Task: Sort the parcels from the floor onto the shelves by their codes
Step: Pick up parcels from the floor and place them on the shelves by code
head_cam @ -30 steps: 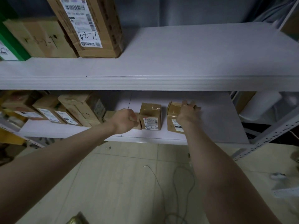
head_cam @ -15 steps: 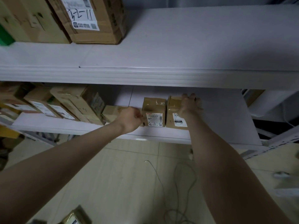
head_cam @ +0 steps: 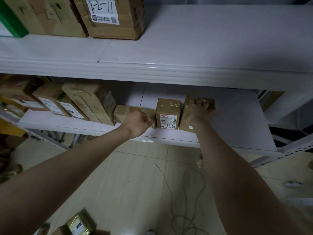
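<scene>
My right hand clamps its fingers over the taped parcel on the lower shelf, left hand curled at a flat parcel, grip I cannot tell, labelled parcel between them

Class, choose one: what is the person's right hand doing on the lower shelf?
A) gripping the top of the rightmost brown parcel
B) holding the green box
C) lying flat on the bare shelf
A: the right hand curls its fingers over the rightmost brown parcel.
</scene>
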The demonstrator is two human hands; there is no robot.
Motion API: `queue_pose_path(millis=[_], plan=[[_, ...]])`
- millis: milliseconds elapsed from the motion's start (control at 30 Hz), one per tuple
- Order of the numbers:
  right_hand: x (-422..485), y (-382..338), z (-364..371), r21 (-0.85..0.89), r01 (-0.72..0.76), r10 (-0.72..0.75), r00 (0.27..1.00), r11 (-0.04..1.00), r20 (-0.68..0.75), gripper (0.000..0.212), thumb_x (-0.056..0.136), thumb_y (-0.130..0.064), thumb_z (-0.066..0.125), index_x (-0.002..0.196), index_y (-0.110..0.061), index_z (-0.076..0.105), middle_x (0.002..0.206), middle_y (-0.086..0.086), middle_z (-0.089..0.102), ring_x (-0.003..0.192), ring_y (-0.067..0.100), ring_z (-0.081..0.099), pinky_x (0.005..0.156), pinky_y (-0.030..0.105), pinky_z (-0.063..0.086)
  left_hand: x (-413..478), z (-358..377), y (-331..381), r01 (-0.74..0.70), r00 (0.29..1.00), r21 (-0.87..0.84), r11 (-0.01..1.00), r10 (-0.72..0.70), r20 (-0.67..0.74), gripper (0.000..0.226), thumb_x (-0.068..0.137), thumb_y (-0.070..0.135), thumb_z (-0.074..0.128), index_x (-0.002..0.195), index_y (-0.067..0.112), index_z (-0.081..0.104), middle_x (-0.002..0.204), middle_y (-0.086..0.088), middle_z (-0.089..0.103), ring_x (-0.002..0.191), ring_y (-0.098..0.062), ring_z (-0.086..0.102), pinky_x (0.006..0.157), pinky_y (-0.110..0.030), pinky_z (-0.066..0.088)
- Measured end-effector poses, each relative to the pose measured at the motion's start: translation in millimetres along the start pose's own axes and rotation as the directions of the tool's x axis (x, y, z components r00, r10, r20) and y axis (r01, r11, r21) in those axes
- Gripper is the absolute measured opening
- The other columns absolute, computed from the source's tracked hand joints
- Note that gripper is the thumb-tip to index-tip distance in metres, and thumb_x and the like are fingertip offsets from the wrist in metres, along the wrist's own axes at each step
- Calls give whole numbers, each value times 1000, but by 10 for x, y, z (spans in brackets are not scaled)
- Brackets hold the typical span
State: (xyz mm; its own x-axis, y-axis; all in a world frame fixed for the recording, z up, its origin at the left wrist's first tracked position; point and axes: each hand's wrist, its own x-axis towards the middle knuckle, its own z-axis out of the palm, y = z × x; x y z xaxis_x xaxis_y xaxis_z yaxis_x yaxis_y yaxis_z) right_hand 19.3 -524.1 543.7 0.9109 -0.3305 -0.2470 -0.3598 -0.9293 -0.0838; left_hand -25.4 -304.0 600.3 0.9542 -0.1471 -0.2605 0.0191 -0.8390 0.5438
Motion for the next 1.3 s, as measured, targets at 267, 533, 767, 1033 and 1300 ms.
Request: queue_pose_path(millis=[267, 533, 767, 1033, 1300], plan=[[-373, -383, 87, 10, 51, -49, 993, 999, -109, 85, 75, -26, 76, 148, -16, 34, 155, 16, 26, 144, 41, 14, 114, 70, 10, -286, -144, -519, 39, 999, -81, 996, -41, -18, 18, 92, 24, 62, 83, 8, 62, 89, -6, 58, 90, -25, 55, 71, -27, 40], [-1292, -1383, 448, 52, 204, -193, 966, 978, -174, 72, 81, -22, 69, 144, -12, 37, 151, 16, 32, 143, 37, 18, 117, 59, 16, -1001, -428, -1577, 137, 986, -141, 981, -148, -71, 27, 95, 27, 58, 100, 2, 67, 99, -9, 64, 97, -27, 60, 75, -29, 43], [-2433, -2573, 1136, 23, 399, -398, 916, 916, -59, 67, 85, -32, 70, 142, -15, 39, 155, 18, 26, 147, 37, 12, 118, 58, 15, -2118, -731, -3017, 369, 916, -157, 916, -387, -108, 30, 97, 19, 52, 107, -4, 68, 119, -20, 64, 111, -34, 58, 88, -32, 45], [-3899, -3623, 2178, 10, 621, -615, 774, 784, 148, 65, 87, -28, 66, 144, -14, 38, 157, 20, 18, 148, 37, 8, 119, 53, 17, -3516, -592, -4751, 622, 724, -338, 706, -683, -94, 24, 94, 20, 56, 102, 3, 71, 117, -17, 66, 110, -33, 58, 84, -30, 43], [-4688, -3996, 3381, 14, 651, -612, 705, 759, 360, 65, 89, -31, 63, 145, -12, 36, 156, 21, 18, 145, 37, 16, 117, 48, 25, -4446, 100, -5755, 754, 563, -423, 502, -826, 22, 30, 94, 17, 51, 109, -1, 70, 118, -21, 66, 116, -36, 57, 91, -32, 45]])
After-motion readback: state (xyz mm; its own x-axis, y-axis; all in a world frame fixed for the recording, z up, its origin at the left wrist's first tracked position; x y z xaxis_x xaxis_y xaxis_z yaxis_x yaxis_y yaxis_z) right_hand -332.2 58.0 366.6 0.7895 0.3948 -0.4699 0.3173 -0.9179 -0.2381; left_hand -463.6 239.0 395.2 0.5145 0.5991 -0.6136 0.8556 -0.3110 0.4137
